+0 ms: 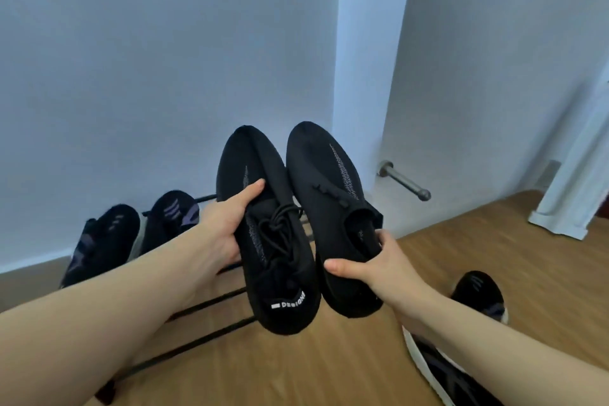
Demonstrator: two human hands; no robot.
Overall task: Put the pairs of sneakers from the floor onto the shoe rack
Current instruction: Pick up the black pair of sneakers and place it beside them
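Note:
Two all-black knit sneakers are held side by side in the air over the black wire shoe rack, toes pointing at the wall. My left hand grips the left black sneaker by its side, thumb across the upper. My right hand holds the right black sneaker at its collar, fingers inside the opening. A black pair with purple stripes stands on the rack's left end. Another black sneaker with a white sole lies on the floor at the right, and its mate shows under my right forearm.
The rack stands against a pale wall. A metal door stopper juts from the wall corner at the right. A white door frame stands at the far right. The floor is wood laminate.

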